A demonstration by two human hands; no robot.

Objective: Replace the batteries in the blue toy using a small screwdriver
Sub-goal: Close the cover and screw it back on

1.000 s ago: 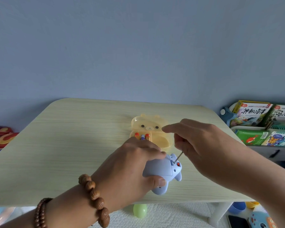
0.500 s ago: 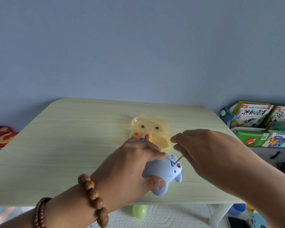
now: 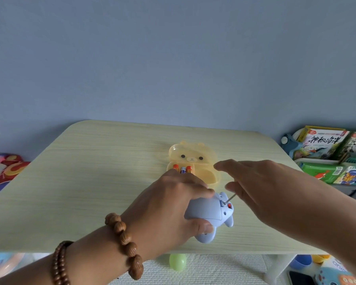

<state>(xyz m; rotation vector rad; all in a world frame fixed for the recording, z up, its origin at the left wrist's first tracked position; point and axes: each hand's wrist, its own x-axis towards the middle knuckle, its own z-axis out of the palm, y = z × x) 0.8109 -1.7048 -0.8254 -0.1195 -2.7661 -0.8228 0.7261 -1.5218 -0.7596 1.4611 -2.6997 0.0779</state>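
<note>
- We find a pale wood-grain table (image 3: pixel 90 182) carrying all the work. The task's items sit toward its near right edge.
- The left hand (image 3: pixel 167 208) wraps the toy from the left, with the thumb below and the fingers over the top. It grips the toy firmly and pins it against the table.
- The right hand (image 3: pixel 255 188) comes in from the right. Its lower fingers are pinched on the tool and the index finger is stretched forward. The handle is hidden in the hand, so we cannot describe the grip on it any further.
- A translucent yellow bear-shaped plastic case (image 3: pixel 193 155) lies open just behind the left hand, and its tray is within easy reach.
- The blue plastic toy (image 3: pixel 206 210) lies underside up near the table's front edge. Its cover panel appears seated, so we judge that the screw is the step in hand.
- Three orange and blue-white cylindrical batteries (image 3: pixel 182 168) stand side by side in the case tray, apart from the toy.
- The small metal-shafted screwdriver (image 3: pixel 228 198) slants down to the left, and its tip meets the toy beside the panel's right end.
- Our recommendation is to bring the shaft closer to square with the screw head, since the present slant may let the tip slip out. Press along the shaft while turning slowly, keep the left hand's hold rigid, and move the toy back from the edge so a freed screw lands on the table.
</note>
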